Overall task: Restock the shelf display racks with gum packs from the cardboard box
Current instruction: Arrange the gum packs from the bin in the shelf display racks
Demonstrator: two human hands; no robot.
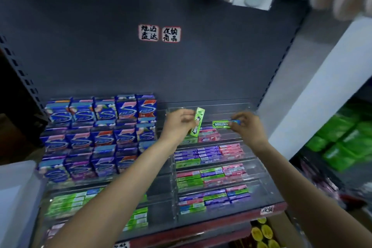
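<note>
body – two bare forearms | no sleeves | left hand (177, 125) | right hand (248, 127) – ungloved

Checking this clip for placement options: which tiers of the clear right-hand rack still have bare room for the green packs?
Top tier, behind both hands, looks bare. The tier below holds pink packs only at its left; its right part is free. The lower tiers are crowded.
</note>
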